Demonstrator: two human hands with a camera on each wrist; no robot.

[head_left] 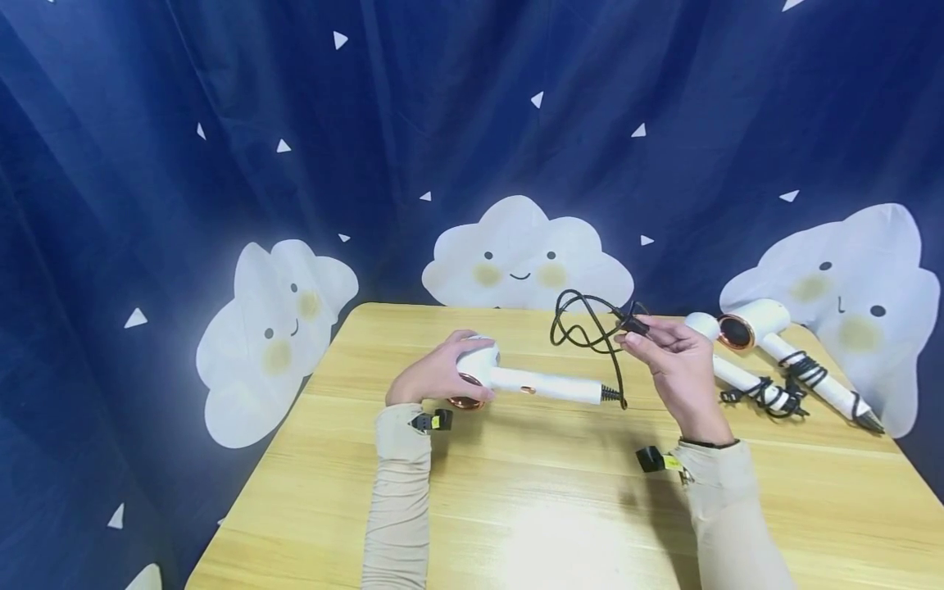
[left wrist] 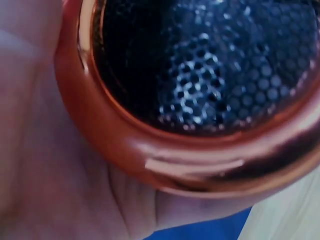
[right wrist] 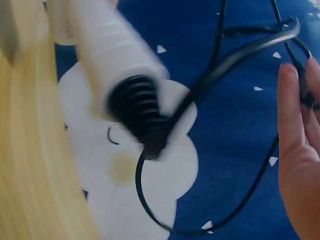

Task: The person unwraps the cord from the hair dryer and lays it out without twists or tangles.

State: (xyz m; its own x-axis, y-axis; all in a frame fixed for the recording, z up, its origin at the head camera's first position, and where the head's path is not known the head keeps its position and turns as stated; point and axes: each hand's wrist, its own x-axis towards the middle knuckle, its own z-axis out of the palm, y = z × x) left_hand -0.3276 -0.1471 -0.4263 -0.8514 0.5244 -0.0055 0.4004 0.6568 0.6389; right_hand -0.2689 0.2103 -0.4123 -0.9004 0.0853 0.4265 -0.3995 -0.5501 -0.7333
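Observation:
A white hair dryer (head_left: 546,384) with a copper-coloured ring lies sideways over the wooden table, its handle pointing right. My left hand (head_left: 441,373) grips it round the head; the left wrist view shows the copper ring (left wrist: 200,175) and dark mesh close up against the palm. From the handle's end runs a black power cord (right wrist: 250,210), which hangs in loose loops. My right hand (head_left: 682,369) pinches the cord's black plug end (head_left: 634,325) between thumb and fingers, to the right of the handle.
Two more white hair dryers (head_left: 819,373) lie at the table's right, cords wound round their handles. The wooden table (head_left: 332,500) ends at the back against a dark blue curtain (head_left: 457,98) with white clouds.

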